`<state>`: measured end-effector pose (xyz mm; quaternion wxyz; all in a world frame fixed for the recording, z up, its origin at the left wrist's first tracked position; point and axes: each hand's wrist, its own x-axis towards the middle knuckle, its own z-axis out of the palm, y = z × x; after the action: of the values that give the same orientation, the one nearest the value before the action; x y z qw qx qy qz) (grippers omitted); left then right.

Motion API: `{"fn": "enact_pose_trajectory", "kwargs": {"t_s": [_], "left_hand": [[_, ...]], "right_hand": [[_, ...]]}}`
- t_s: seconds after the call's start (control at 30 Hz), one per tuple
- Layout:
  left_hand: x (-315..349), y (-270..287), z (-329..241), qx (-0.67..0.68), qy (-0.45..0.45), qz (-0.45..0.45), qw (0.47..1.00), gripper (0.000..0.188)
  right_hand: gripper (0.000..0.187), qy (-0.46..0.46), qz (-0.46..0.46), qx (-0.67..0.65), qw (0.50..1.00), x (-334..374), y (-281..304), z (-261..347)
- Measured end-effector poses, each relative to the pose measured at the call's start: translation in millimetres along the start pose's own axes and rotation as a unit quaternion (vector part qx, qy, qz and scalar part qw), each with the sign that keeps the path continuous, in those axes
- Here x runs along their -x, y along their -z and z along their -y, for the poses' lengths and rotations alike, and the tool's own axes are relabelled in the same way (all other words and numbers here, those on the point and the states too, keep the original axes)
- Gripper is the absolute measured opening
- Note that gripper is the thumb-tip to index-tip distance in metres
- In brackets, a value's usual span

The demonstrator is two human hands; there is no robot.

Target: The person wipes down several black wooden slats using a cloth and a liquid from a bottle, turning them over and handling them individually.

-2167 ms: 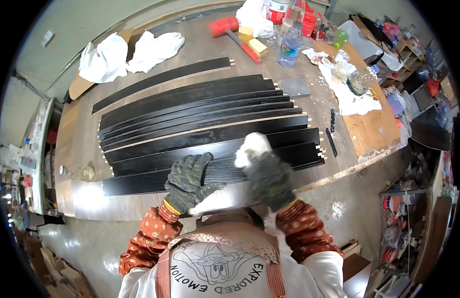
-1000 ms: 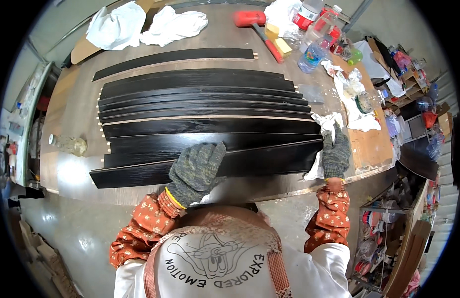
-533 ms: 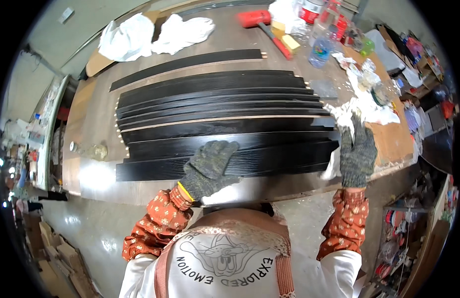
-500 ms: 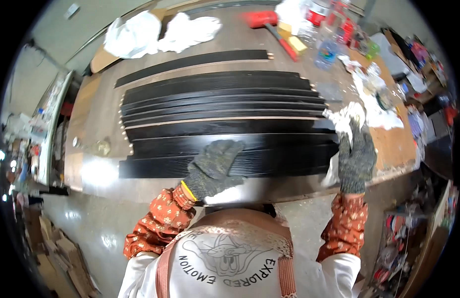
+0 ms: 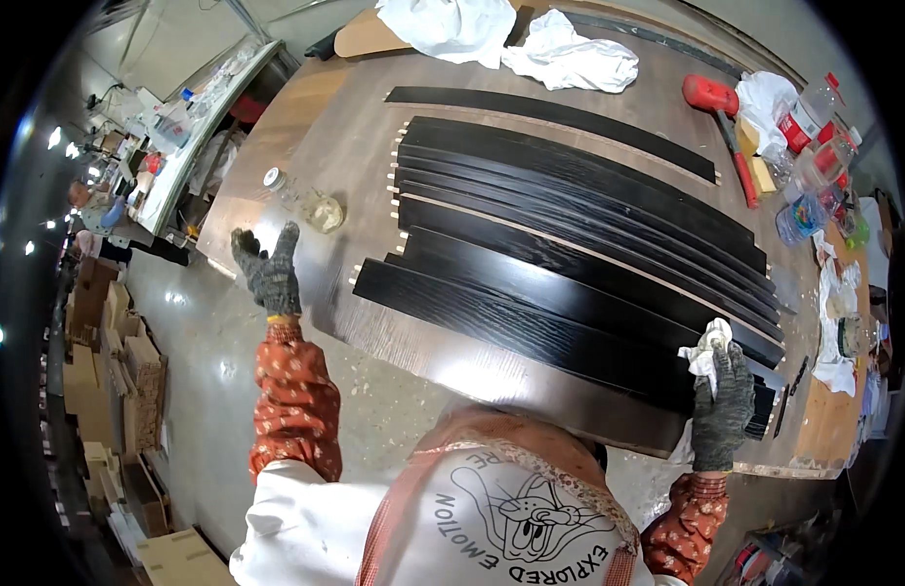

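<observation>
My left hand (image 5: 267, 272), in a dark grey knitted glove, is held out at the table's left edge, fingers spread and holding nothing. Just beyond it is a clear bottle (image 5: 322, 211) with a white cap; whether it stands or lies I cannot tell. My right hand (image 5: 722, 410), gloved alike, grips a crumpled white cloth (image 5: 708, 354) over the right end of the nearer black boards. These black wood-grain boards (image 5: 531, 283) lie side by side, with pale dowels jutting from their ends. A separate narrow black board (image 5: 560, 122) lies farther back.
At the far right lie a red mallet (image 5: 711, 95), yellow sponges (image 5: 762, 176) and several plastic bottles (image 5: 802, 215). White cloths (image 5: 570, 54) are at the back. Another person (image 5: 121, 217) is near a side bench (image 5: 194, 146) at left. Cardboard (image 5: 140, 391) is stacked on the floor.
My left hand has left the boards and moved out left, near the bottle, with fingers spread. My right hand still holds the cloth at the boards' right end. The view has turned left.
</observation>
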<state>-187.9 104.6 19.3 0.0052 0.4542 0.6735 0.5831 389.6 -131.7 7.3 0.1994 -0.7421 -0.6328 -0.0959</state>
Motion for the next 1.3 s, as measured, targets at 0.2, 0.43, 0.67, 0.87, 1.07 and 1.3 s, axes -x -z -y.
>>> {"fn": "enact_pose_trajectory", "kwargs": {"t_s": [0.2, 0.43, 0.67, 0.87, 1.07, 1.3], "left_hand": [[-48.7, -46.5, 39.4, -0.047, -0.021, 0.089, 0.995, 0.109], [-64.3, -66.4, 53.4, -0.078, -0.055, 0.319, 0.943, 0.064], [-23.2, -51.3, -86.0, -0.077, -0.303, 0.450, 0.836, 0.066], [10.7, -38.8, -130.2, -0.149, -0.592, 0.386, 0.692, 0.058], [27.0, -33.9, -157.6, -0.161, -0.642, 0.360, 0.657, 0.053], [38.3, -15.8, -176.6, -0.230, -0.709, 0.258, 0.615, 0.045]], "right_hand": [[0.038, -0.094, -0.033, -0.146, 0.984, -11.6, 10.1, 14.9], [0.041, -0.166, -0.009, -0.388, 0.907, -42.2, 7.5, 124.0], [0.043, -0.210, 0.073, -0.674, 0.704, -76.9, -19.9, 197.0], [0.037, -0.197, 0.196, -0.549, 0.789, -82.5, -45.8, 224.5], [0.037, -0.188, 0.280, -0.395, 0.854, -90.9, -35.0, 255.0], [0.034, -0.034, -0.070, -0.623, 0.779, -73.0, -74.5, 293.3]]}}
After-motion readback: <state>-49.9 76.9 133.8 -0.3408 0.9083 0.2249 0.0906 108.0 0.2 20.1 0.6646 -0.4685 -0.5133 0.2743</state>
